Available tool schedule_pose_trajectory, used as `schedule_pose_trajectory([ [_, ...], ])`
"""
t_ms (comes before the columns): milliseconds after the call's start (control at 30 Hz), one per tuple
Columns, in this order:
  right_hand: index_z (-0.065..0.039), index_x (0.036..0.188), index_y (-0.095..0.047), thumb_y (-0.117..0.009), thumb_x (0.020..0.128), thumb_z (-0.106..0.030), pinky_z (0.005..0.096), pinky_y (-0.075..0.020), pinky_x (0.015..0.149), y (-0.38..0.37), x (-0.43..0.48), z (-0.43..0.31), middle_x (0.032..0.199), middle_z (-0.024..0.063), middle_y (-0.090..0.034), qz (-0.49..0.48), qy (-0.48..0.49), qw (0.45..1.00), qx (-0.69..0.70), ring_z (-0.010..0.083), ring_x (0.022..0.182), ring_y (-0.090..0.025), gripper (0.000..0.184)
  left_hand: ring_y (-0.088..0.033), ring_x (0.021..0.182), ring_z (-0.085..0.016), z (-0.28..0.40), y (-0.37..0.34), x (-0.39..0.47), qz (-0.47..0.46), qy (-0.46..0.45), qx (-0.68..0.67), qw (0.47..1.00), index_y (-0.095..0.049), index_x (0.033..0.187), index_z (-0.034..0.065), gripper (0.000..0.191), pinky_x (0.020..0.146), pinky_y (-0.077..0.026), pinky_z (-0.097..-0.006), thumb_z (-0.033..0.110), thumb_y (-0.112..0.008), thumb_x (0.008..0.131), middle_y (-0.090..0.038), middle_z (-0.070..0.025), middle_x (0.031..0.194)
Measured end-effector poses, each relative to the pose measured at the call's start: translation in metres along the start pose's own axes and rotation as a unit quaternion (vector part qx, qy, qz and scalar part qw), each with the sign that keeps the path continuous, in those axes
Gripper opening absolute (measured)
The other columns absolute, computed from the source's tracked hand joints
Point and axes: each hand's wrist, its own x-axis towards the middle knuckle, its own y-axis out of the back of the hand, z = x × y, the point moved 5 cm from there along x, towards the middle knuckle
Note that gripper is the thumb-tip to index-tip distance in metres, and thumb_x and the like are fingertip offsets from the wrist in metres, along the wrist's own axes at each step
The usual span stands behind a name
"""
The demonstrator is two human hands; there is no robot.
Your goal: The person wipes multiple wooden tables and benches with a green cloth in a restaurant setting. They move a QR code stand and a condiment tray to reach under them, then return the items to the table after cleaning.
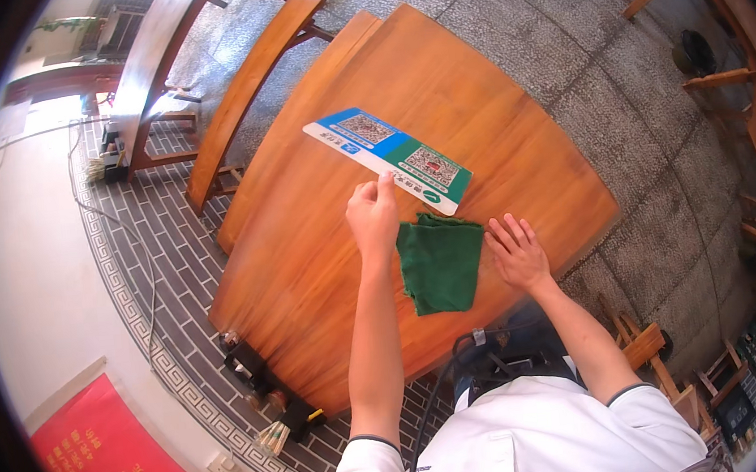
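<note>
My left hand (374,215) grips the white lower edge of a flat payment-code sign (390,157). One half of the sign is blue and the other green, each bearing a printed code and writing. It is held over the wooden table (314,275), tilted in the view. A folded green cloth (441,264) lies on the tabletop between my two hands. Beside the cloth's right edge, my right hand (518,253) rests on the wood, palm down with fingers spread and nothing in it.
A black condiment holder (266,380) and a bundle of chopsticks or sticks (274,438) stand at the table's wall end. A wooden bench (257,85) and another table (153,60) are at upper left. Wooden stools (644,347) stand at right. A cable (428,427) hangs before me.
</note>
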Motion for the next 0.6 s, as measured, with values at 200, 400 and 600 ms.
schedule_pose_trajectory([
  [200,-0.014,0.134,-0.058,-0.062,0.084,-0.024,0.0481,-0.0254,0.118,0.000,0.001,0.001,0.153,0.0042,-0.043,-0.006,0.006,1.000,0.007,0.0300,0.144,-0.033,0.051,-0.065,0.080,-0.036,0.010,-0.009,0.008,0.013,0.000,0.068,0.998,-0.067,0.083,-0.0056,0.037,0.073,-0.048,-0.0432,0.031,-0.059,0.087,-0.066,-0.0219,0.083],
  [400,-0.013,0.135,-0.056,-0.059,0.087,-0.023,0.0489,-0.0236,0.119,-0.004,-0.002,0.000,0.154,0.0047,-0.041,-0.010,0.014,1.000,-0.007,0.0304,0.145,-0.031,0.050,-0.067,0.072,-0.033,0.033,0.004,0.014,0.033,0.009,-0.003,0.999,-0.068,0.081,-0.0065,0.035,0.071,-0.051,-0.0423,0.026,-0.058,0.087,-0.068,-0.0218,0.075],
  [600,-0.013,0.137,-0.055,-0.054,0.091,-0.022,0.0464,-0.0230,0.119,-0.005,0.000,0.000,0.154,0.0047,-0.041,-0.015,0.009,0.999,-0.032,0.0284,0.146,-0.031,0.047,-0.062,0.067,-0.025,0.031,0.079,-0.002,0.062,-0.044,-0.091,0.993,-0.065,0.081,-0.0080,0.031,0.068,-0.049,-0.0371,0.021,-0.056,0.089,-0.065,-0.0160,0.074],
])
